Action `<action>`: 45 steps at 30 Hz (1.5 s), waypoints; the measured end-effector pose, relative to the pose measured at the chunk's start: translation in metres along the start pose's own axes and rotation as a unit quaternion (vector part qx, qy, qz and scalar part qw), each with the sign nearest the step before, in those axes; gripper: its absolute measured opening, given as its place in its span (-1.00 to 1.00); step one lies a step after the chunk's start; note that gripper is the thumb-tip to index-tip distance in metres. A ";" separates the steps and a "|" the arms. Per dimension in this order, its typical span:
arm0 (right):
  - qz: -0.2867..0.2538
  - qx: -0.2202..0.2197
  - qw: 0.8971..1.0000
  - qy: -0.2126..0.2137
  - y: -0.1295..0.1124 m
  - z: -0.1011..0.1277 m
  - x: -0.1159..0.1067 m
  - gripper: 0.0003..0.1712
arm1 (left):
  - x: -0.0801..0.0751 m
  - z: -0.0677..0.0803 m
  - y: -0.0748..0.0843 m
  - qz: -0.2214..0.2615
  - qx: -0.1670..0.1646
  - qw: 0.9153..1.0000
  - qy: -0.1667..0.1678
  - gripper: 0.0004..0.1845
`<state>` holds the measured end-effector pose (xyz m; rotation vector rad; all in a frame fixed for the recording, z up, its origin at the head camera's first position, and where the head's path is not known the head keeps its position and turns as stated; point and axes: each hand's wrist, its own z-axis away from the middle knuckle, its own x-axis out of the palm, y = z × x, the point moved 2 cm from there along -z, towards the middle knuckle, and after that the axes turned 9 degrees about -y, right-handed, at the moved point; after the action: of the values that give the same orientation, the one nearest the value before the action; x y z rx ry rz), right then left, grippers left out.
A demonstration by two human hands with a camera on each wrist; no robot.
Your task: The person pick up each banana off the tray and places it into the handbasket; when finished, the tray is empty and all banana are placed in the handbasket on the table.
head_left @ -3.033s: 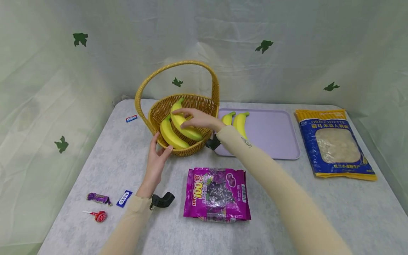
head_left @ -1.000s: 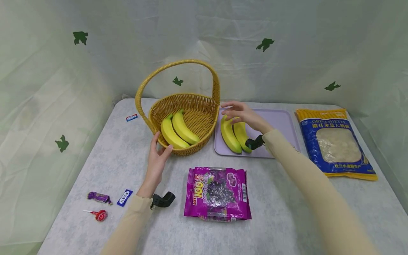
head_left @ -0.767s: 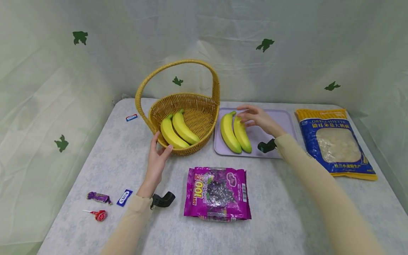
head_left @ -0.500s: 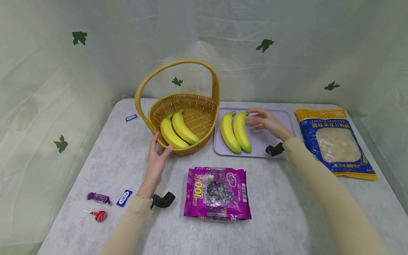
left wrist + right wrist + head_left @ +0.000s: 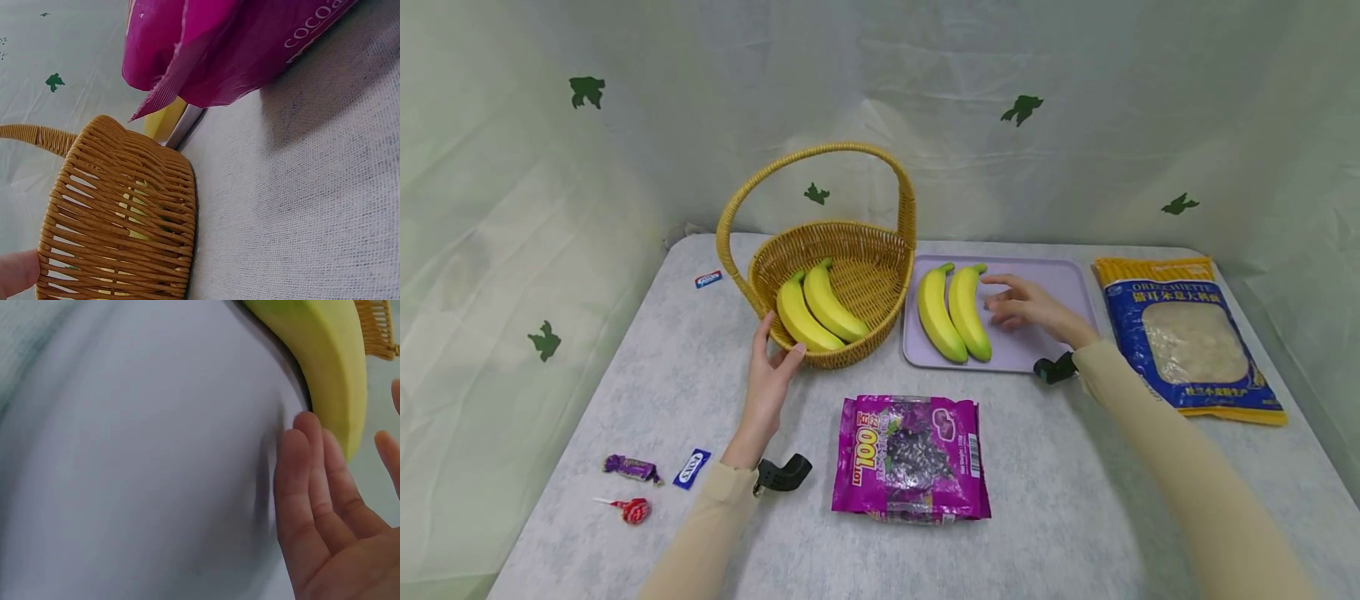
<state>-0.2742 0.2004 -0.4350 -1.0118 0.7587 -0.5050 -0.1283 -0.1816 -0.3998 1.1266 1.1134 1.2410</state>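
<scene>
Two yellow bananas [image 5: 836, 305] lie side by side in the wicker basket [image 5: 872, 283]. My left hand [image 5: 765, 379] rests at the basket's front left, thumb and forefinger spread against the rim; in the left wrist view a fingertip [image 5: 19, 270] meets the woven edge. Two more bananas [image 5: 967, 312] lie next to each other on the lilac tray [image 5: 1037, 350]. Just right of them my right hand [image 5: 1030, 308] hovers low over the tray with relaxed fingers and nothing in it. In the right wrist view its fingertips come close beside the nearer banana [image 5: 337, 369].
A purple candy bag [image 5: 912, 458] lies at the table's front middle, and a blue and yellow pasta bag [image 5: 1191, 337] on the right. On the left are a lollipop [image 5: 636, 510], a purple wrapped candy [image 5: 630, 467] and blue candy packets [image 5: 692, 468]. The basket's tall handle [image 5: 820, 150] arches up.
My right hand has let go of a banana in the basket, which now lies beside the other one. The hand then moved right, past the tray's bananas. My left hand stayed put.
</scene>
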 end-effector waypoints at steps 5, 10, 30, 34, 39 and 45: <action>0.012 -0.011 1.000 -0.026 -0.003 -0.003 0.008 -0.25 | 0.000 0.001 0.000 0.000 0.002 1.000 -0.001 -0.26; 0.038 -0.011 0.999 -0.027 -0.008 -0.008 0.015 -0.20 | 0.000 0.000 0.000 0.000 0.002 1.000 -0.001 -0.26; 0.091 -0.011 0.996 0.005 -0.031 -0.013 0.025 -0.28 | -0.001 -0.001 -0.001 -0.002 -0.005 1.000 0.004 -0.26; 0.062 -0.027 0.998 -0.004 -0.039 -0.010 0.024 -0.27 | 0.000 0.000 -0.001 -0.003 -0.006 1.000 0.004 -0.26; 0.041 -0.063 0.997 -0.033 -0.057 -0.009 0.030 -0.24 | -0.001 0.000 -0.001 -0.004 -0.004 1.000 0.005 -0.26; 0.040 -0.105 0.992 -0.064 -0.086 -0.006 0.046 -0.26 | -0.001 0.000 -0.001 -0.006 -0.004 1.000 0.005 -0.25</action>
<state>-0.2517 0.1263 -0.3752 -1.1919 0.7442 -0.2911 -0.1285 -0.1823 -0.4008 1.1078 1.1194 1.2415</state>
